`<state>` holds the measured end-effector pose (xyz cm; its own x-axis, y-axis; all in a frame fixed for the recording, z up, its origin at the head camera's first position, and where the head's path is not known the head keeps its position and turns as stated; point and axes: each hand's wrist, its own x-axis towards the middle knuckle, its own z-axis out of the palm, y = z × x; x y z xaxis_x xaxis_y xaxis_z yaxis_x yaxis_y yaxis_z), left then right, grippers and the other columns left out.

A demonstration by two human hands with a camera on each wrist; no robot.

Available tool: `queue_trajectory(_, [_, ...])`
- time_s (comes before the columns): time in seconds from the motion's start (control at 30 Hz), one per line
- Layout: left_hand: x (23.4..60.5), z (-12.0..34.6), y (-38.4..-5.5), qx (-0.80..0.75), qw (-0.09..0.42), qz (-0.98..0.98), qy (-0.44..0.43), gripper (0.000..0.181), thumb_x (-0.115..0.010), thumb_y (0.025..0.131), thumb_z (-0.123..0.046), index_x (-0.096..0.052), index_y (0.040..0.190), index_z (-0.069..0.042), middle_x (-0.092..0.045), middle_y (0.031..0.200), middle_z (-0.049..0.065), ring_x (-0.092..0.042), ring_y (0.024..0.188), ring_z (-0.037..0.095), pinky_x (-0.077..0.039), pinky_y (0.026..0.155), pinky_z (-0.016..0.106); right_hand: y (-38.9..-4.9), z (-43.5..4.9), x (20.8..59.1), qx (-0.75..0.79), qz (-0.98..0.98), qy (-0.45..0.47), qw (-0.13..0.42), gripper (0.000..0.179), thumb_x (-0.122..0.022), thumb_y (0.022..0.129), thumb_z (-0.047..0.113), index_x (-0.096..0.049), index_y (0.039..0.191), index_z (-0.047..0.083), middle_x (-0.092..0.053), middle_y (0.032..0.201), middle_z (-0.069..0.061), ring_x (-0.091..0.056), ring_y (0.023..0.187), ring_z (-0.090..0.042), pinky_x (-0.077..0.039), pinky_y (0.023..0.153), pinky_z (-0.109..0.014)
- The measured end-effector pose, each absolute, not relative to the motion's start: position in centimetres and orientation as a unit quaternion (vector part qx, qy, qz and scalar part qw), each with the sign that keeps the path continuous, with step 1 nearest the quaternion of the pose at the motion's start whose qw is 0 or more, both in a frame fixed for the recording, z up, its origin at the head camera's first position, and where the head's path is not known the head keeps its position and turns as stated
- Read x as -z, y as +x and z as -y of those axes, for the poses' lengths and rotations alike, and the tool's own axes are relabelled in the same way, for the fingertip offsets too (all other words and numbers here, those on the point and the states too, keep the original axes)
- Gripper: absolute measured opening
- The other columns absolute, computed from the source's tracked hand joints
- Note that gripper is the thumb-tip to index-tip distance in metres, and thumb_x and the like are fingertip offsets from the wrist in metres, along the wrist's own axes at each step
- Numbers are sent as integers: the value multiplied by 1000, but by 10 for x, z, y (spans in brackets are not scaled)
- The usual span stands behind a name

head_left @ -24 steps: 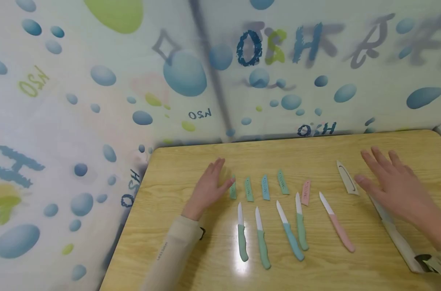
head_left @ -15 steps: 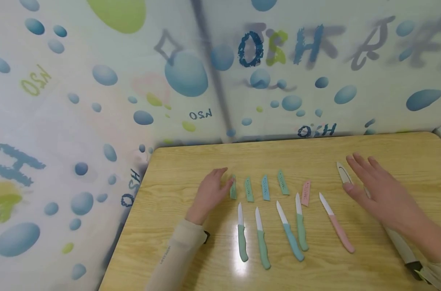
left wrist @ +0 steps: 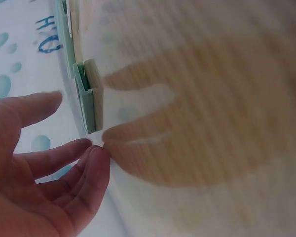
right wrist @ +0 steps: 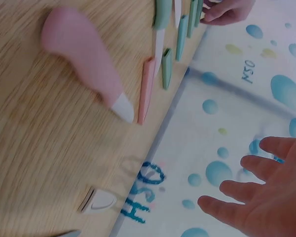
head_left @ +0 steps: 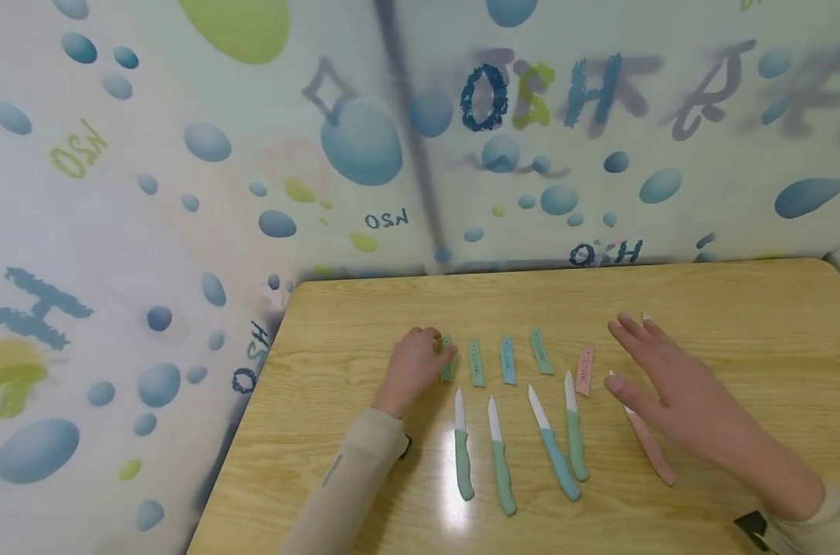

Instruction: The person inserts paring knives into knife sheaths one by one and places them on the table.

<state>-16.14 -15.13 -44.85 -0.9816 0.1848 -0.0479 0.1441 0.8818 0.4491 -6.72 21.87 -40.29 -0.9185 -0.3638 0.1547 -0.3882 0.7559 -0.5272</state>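
My left hand (head_left: pixel 409 370) is beside the leftmost green knife sheath (head_left: pixel 448 374), fingers bent and the thumb in front of it. In the left wrist view a gap shows between the thumb and this green sheath (left wrist: pixel 87 106); the fingertips rest by the tabletop near its end. My right hand (head_left: pixel 690 408) hovers with spread fingers above the pink-handled paring knife (head_left: pixel 652 453), hiding part of it. The right wrist view shows the right hand (right wrist: pixel 266 182) holding nothing, with a white sheath (right wrist: pixel 99 201) on the table beyond. The large knife is mostly hidden.
Along the row lie another green sheath (head_left: pixel 477 365), a blue sheath (head_left: pixel 508 361), a third green sheath (head_left: pixel 541 352) and a pink sheath (head_left: pixel 584 371). Nearer are green-handled knives (head_left: pixel 464 464) and a blue-handled knife (head_left: pixel 560 464), blades pointing away. A patterned wall (head_left: pixel 545 200) borders the table.
My left hand has moved right and its fingers have bent beside the leftmost green sheath. My right hand has moved left, from over the large knife to over the pink-handled knife.
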Motion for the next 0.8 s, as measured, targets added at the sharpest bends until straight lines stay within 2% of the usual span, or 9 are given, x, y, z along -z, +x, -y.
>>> queue_trajectory(0.1, [446, 148, -161, -216, 62, -971, 83, 38, -75, 97, -30, -69, 112, 5, -66, 101, 15, -62, 85, 25, -56, 72, 38, -66, -208, 399, -274, 941, 200, 5, 74, -61, 105, 41, -29, 164, 12, -23, 170, -14, -12, 156, -44, -31, 101, -81])
queue_trajectory(0.2, [445, 145, -161, -201, 72, -973, 83, 35, -78, 95, -27, -67, 110, 3, -61, 97, 12, -55, 77, 20, -51, 63, 31, -65, -197, 397, -281, 938, 200, -17, 74, -59, 105, 43, -27, 164, 13, -20, 171, -12, -9, 157, -42, -30, 105, -79])
queue_trajectory(0.53, [442, 141, -160, -193, 73, -974, 98, 18, -72, 97, -13, -66, 108, 0, -60, 93, 8, -53, 75, 19, -50, 63, 32, -63, -169, 405, -290, 929, 231, -13, 71, -60, 105, 43, -33, 162, 12, -24, 170, -12, -18, 155, -44, -30, 111, -74])
queue_trajectory(0.7, [441, 145, -160, -266, 79, -959, 59, 25, -69, 96, -14, -63, 116, -1, -65, 89, 9, -53, 66, 17, -45, 55, 28, -63, -150, 403, -277, 927, 253, 19, 63, -65, 103, 40, -47, 154, 7, -36, 164, -15, -36, 146, -45, -38, 110, -69])
queue_trajectory(0.8, [441, 148, -160, -305, 66, -949, 45, 28, -69, 97, -16, -63, 121, -2, -70, 95, 10, -60, 69, 17, -50, 57, 28, -63, -134, 404, -277, 920, 274, 54, 54, -70, 100, 29, -56, 145, 3, -48, 154, -18, -49, 136, -43, -45, 106, -65])
